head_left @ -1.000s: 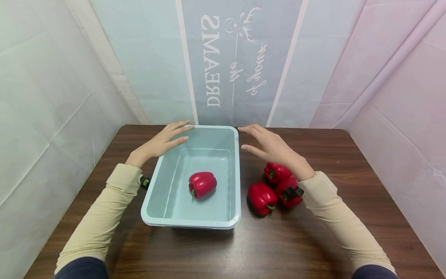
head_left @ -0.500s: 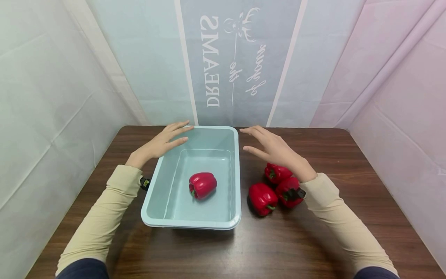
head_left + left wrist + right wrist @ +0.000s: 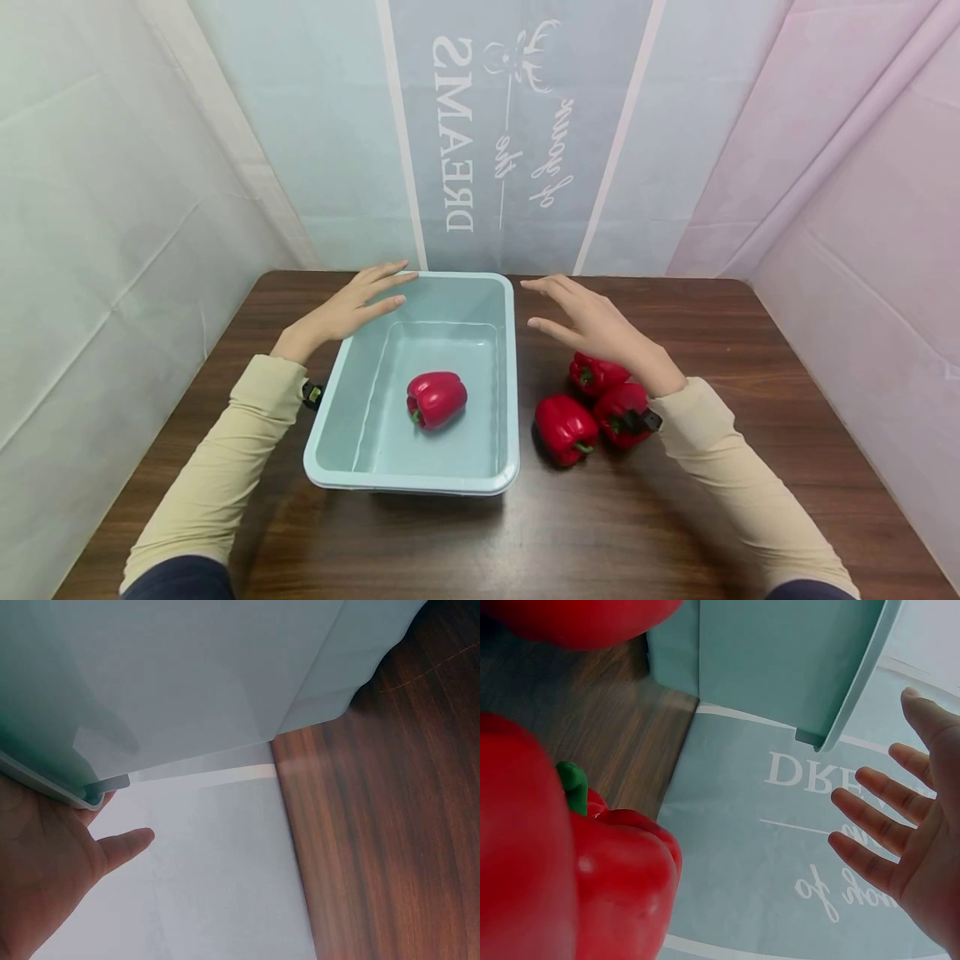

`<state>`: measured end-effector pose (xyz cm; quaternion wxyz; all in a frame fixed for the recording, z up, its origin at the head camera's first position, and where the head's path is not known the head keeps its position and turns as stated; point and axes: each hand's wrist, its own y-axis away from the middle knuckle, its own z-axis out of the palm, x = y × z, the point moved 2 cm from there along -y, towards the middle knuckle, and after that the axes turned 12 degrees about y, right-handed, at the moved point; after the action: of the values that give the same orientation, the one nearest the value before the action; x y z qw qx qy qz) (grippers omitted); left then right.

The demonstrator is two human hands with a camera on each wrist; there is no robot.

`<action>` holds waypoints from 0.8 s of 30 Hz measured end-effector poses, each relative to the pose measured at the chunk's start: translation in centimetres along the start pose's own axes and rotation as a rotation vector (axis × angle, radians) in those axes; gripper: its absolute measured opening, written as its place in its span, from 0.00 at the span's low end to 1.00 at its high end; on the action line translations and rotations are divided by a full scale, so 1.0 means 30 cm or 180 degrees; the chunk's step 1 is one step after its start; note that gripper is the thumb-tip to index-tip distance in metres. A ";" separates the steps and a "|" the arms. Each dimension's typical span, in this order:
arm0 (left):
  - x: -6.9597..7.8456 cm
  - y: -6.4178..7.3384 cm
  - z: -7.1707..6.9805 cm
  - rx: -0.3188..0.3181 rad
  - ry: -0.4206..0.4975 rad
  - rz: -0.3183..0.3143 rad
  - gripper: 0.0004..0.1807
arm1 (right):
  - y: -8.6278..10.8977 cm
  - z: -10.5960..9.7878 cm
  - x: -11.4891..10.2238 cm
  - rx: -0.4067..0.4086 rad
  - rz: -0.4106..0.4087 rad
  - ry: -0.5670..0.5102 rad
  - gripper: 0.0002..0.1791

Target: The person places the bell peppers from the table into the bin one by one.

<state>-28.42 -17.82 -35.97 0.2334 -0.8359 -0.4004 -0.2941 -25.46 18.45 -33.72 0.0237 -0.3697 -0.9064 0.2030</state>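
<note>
A pale blue plastic tub (image 3: 411, 482) stands left of the table's middle, with one red bell pepper (image 3: 437, 400) lying on its floor. My left hand (image 3: 348, 304) is spread over the tub's far left rim, fingers extended and holding nothing. In the left wrist view its thumb stands out beside the tub's outer wall (image 3: 187, 682). Beyond the tub's right rim hovers my right hand (image 3: 592, 321), empty, fingers extended. Below its wrist three more red bell peppers (image 3: 566, 428) sit close together on the table; the right forearm and wrist camera partly cover two of them.
The dark wood-grain table (image 3: 570, 533) meets a printed backdrop cloth (image 3: 525, 167) at its far edge. Pale cloth walls (image 3: 97, 208) rise on both sides. A small black wrist camera (image 3: 312, 393) sits beside the tub's left wall.
My right hand has drifted slightly right, away from the tub's rim. The left hand, the tub and the peppers stay in place.
</note>
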 end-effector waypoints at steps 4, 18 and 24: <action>0.002 -0.001 -0.003 -0.0010 0.0014 -0.0054 0.26 | 0.003 -0.002 0.004 0.0033 -0.0007 0.0005 0.31; 0.002 -0.005 -0.009 0.0012 0.0027 -0.0031 0.26 | 0.008 -0.010 0.009 0.0005 0.0023 -0.0022 0.31; 0.002 -0.006 -0.011 0.0021 0.0020 -0.0024 0.25 | 0.011 -0.014 0.009 -0.0033 0.0058 -0.0032 0.30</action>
<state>-28.64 -17.88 -35.66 0.2363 -0.8327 -0.4038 -0.2963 -25.36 18.98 -33.50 0.0154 -0.3770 -0.9042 0.2003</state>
